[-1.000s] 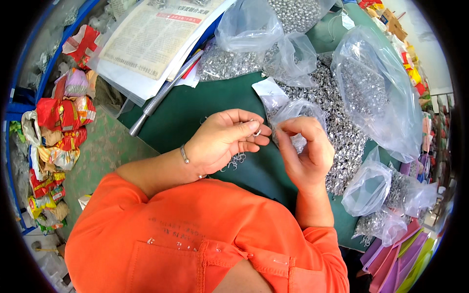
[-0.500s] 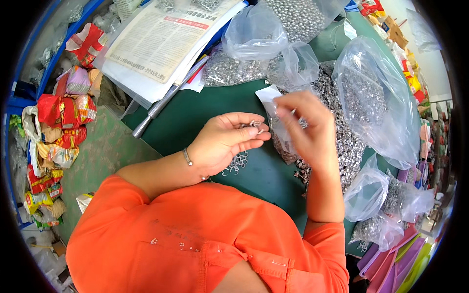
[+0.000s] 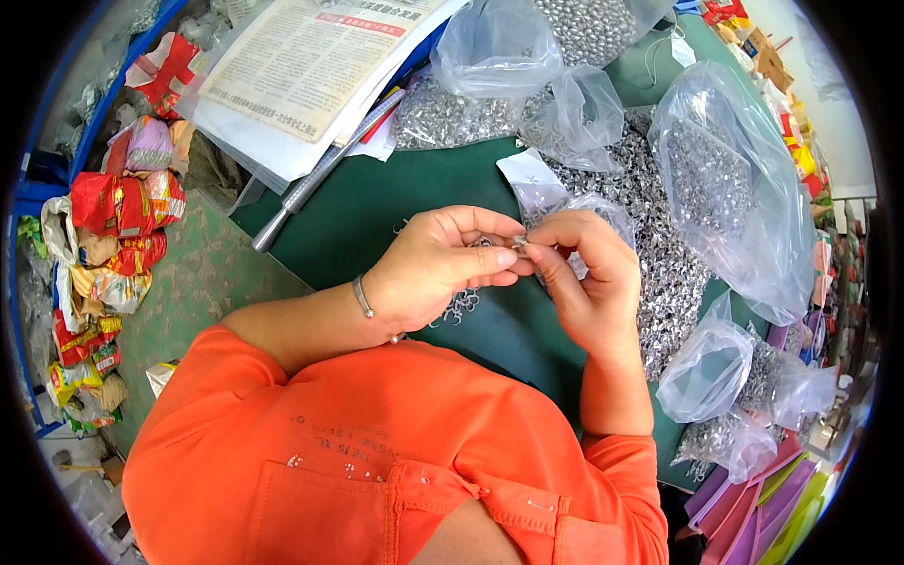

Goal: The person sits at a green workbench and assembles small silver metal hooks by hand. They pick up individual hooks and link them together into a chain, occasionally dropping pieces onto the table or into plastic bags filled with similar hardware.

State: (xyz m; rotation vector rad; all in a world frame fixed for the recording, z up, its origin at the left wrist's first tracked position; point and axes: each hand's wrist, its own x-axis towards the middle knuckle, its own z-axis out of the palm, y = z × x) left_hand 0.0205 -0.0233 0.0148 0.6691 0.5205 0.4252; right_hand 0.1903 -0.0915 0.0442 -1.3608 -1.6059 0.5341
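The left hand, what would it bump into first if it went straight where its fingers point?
The left hand points right, so it would meet the right hand first, probably the fingertips near the small metal piece. Any gap is hard to tell.

Over the green desk [image 3: 414, 179], the left hand's grip [image 3: 424, 262] and the right hand's grip [image 3: 593, 278] come together — a small silvery metal piece [image 3: 520, 242] at their fingertips. Curved metal bits [image 3: 459, 306] lie beneath the left one. Rightward spreads a heap of shiny parts [image 3: 669, 292], with a large clear bag [image 3: 720, 188] beside it — and a silver rod [image 3: 315, 183] lies near a newspaper [image 3: 306, 66] at upper left.
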